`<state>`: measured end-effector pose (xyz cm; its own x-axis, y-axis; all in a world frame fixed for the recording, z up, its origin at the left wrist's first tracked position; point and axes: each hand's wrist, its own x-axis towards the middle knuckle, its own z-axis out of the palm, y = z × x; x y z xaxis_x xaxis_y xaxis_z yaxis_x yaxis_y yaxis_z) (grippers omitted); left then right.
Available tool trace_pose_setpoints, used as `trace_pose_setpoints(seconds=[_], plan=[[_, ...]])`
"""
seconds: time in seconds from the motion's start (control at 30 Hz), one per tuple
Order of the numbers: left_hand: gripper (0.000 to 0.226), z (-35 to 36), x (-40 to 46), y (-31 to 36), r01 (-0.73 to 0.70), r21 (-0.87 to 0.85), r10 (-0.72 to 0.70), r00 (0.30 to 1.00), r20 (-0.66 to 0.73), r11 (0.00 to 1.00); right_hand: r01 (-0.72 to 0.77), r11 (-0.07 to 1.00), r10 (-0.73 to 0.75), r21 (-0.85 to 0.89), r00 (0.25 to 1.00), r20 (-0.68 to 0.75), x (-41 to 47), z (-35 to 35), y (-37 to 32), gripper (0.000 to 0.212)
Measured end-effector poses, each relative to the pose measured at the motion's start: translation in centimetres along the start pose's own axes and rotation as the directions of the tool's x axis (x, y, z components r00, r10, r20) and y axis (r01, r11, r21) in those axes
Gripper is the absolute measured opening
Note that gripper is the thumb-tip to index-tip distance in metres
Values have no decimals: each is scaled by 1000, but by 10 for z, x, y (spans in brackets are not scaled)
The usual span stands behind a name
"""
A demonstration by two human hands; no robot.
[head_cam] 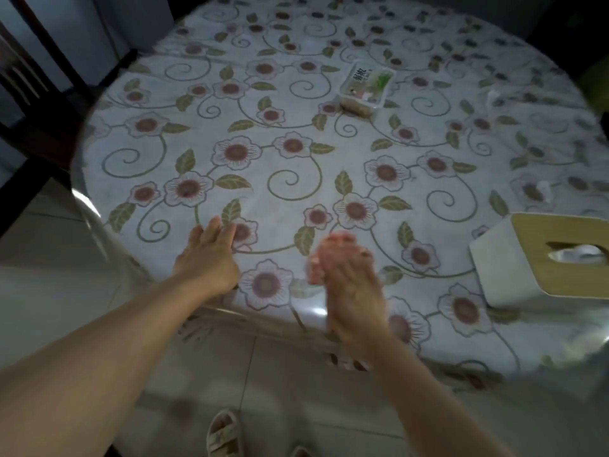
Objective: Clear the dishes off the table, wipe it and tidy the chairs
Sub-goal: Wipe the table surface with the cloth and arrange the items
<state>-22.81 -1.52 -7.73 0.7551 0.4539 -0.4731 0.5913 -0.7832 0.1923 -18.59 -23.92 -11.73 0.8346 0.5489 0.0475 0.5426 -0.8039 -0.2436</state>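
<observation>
Flowered plastic cloth, pale with pink blooms, green leaves and curling stems, covers the round table [296,153], which fills most of the view and catches a glare of light along its near rim. Beyond its left edge a dark wooden chair [36,103] stands close against the table, its slatted back only partly in view. On the right side of the table, near the edge, sits a white tissue box [494,272] with a pale wooden top and a slot from which a tissue shows. Farther back, past the middle of the table, lies a small clear plastic food container [365,85] with a printed label on its lid, well apart from both hands. No plates or bowls show on the cloth. The left hand [211,255] rests palm down near the table's near edge, fingers spread flat and gripping nothing. The right hand [346,275] is just beside it, over the cloth and blurred; its fingers look bunched together, but I cannot tell whether they hold anything. Below the table edge, on the pale tiled floor [164,374], a light sandal [224,433] shows between the forearms.
</observation>
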Motion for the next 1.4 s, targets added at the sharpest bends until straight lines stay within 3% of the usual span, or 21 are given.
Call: trace_pose_setpoints(seconds=[0.13,0.23,0.3,0.4,0.5,0.67,0.8,1.0,1.1,1.23,1.4], plan=[[71,16,-2,38,-30,7,30,998,-49,1000,-322,937,334,-135,940,74,-4,-36,101,78],[69,29,-4,71,-163,15,163,986,-23,987,-423,898,432,-116,900,58,7,-31,101,75],[69,33,-5,90,-238,16,238,971,-11,971,-378,921,379,-92,925,-4,17,-19,69,77],[68,31,0,101,-240,27,240,971,-14,970,-115,993,115,-7,992,47,22,-11,28,75],[69,28,4,102,-247,78,247,969,3,966,49,998,-47,-30,996,75,29,-17,54,72],[70,25,9,108,-217,69,217,976,8,974,-231,971,236,-69,969,72,52,-37,112,69],[73,18,11,110,-222,57,219,974,60,973,-227,971,238,-78,955,177,57,-49,102,70],[68,-2,-8,146,-316,51,313,948,63,947,-283,951,264,122,953,151,33,-111,89,64],[68,-2,-20,181,-432,9,431,901,55,902,-360,921,341,148,930,138,10,-140,90,55],[76,2,-44,233,-552,7,551,832,72,833,-470,874,473,127,881,8,-15,-175,110,47],[82,5,-84,291,-750,136,753,657,44,647,-648,750,661,135,744,-99,-44,-210,153,41]])
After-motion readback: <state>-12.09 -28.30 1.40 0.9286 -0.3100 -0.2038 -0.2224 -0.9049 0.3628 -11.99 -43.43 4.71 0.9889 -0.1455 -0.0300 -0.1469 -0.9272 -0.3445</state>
